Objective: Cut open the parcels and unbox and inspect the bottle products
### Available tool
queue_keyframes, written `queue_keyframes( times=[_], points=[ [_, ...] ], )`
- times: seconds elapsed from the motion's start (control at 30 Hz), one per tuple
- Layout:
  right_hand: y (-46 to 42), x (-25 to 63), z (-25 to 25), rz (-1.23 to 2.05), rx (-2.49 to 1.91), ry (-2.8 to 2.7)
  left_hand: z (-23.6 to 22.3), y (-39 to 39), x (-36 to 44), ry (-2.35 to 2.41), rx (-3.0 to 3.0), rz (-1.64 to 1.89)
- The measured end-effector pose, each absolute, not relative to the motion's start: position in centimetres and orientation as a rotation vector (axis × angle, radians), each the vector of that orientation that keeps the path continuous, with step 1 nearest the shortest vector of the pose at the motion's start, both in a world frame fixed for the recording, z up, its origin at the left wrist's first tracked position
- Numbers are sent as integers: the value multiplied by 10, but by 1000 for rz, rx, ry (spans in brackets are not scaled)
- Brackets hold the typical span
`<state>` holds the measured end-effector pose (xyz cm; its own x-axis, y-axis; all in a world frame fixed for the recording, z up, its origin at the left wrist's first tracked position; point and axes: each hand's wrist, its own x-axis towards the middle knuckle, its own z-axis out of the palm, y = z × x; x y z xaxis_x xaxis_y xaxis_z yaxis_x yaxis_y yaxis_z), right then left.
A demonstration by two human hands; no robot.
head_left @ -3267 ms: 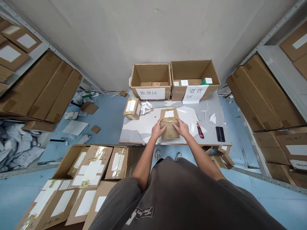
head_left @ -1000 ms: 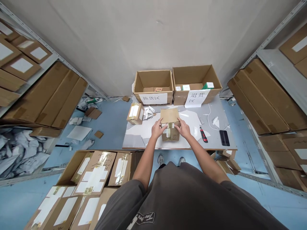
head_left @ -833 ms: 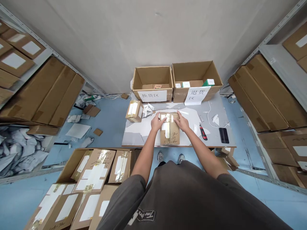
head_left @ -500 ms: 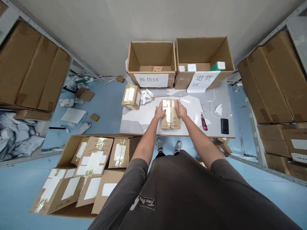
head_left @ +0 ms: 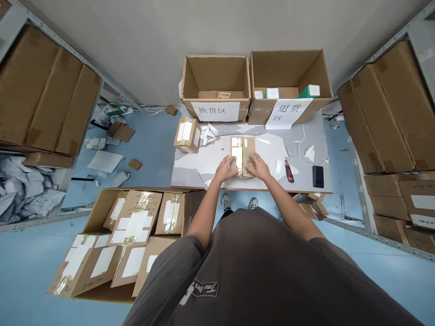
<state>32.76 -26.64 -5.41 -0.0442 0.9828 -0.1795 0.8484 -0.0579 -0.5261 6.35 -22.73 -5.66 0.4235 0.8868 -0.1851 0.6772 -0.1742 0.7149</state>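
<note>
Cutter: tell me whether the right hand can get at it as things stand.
Probably yes: the cutter lies on the table, right of the right hand, nothing upright between them, though that hand is at the box.

A black phone (head_left: 318, 176) lies near a white cable (head_left: 299, 147), and large brown cartons (head_left: 49, 99) stand at the left

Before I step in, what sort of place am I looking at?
Probably a parcel-returns workroom: paper signs on two open boxes read 换货区 (exchanges) and 退货区 (returns), a utility knife lies on the table, and taped, labelled cartons sit in a bigger box.
</note>
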Motion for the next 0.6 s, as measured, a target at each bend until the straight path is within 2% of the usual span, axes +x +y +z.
queue_keyframes(
  times=[0.17, 0.6],
  points=[
    [-306, 314, -65, 748, -1954, -2018, -67, -268, 76, 1443, 1892, 143],
    [-320, 314, -93, 753, -1986, -2003, -77, -272, 83, 1488, 1855, 179]
  ],
)
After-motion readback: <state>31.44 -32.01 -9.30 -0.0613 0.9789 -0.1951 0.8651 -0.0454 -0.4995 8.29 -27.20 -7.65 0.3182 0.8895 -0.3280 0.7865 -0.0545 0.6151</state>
